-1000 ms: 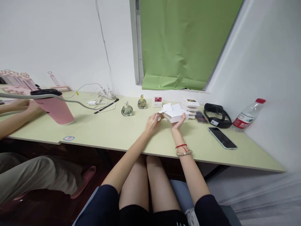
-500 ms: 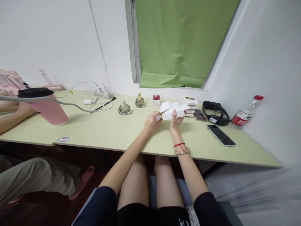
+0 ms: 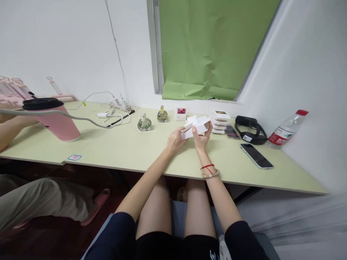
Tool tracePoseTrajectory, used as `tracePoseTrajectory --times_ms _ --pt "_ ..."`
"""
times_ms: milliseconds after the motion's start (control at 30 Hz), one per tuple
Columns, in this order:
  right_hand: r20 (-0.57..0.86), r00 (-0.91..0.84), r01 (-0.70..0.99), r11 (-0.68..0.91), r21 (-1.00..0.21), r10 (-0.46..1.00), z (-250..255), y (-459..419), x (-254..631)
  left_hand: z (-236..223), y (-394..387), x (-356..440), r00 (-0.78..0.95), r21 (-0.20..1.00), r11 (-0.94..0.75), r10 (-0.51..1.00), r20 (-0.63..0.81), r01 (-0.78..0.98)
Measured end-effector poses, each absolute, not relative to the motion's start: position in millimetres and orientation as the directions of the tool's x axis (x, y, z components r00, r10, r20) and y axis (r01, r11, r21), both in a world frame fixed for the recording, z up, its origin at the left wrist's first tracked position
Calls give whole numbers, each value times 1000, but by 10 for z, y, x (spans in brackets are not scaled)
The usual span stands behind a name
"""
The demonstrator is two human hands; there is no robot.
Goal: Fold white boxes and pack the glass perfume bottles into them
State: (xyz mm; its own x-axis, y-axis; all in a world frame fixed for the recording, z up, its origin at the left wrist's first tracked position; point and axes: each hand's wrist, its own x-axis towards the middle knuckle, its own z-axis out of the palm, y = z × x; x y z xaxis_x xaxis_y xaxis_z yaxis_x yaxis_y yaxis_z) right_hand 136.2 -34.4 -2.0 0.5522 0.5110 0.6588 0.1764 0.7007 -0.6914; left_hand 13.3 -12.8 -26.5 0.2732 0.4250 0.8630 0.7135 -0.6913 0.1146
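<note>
White carton with raised flaps, held over the pale table, left of the far stack of flat white cartons and nearer than the upright carton with a red picture. The left hand is curled closed about the carton's left end; the right hand is partly closed, its thumb on the near wall and its fingers about the right end. Judged by its thin walls, the carton should be very light and fairly stiff along its folds, yet easily dented or creased by a hard pinch; smooth card may slide a little under dry fingers. The folded edges and end corners appear the soundest holds, the loose flaps the weakest. The visible faces are plain white and matte, with the flaps standing at differing angles; any print on the hidden faces cannot be told.
</note>
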Motion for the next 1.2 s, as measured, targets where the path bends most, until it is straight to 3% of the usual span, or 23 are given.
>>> tracePoseTrajectory --times_ms 133,233,333,500,700,833,1067,1200 --pt "747 485 300 715 -631 455 -15 -367 1364 -262 -128 137 276 91 -711 384 881 697" --pt "722 456 252 703 -665 520 -29 -363 1380 -248 -145 144 254 76 -716 343 904 694" --pt "704 385 296 643 -707 597 -53 -340 1397 -227 -166 140 208 132 -709 371 905 693" --pt "764 179 452 638 -623 620 -139 -258 1390 -233 -161 122 129 257 -707 443 887 659" --pt "707 117 381 626 -681 698 -174 -267 1349 -274 -122 140 67 399 -770 493 867 497" --pt "679 118 291 629 -721 724 -172 -283 1323 -262 -143 131 26 512 -707 598 801 488" --pt "694 48 221 670 -709 719 -212 -235 1313 -209 -166 100 26 501 -679 607 794 537" --pt "648 50 132 638 -759 760 -199 -259 1306 -207 -160 105 -20 576 -622 670 742 530"
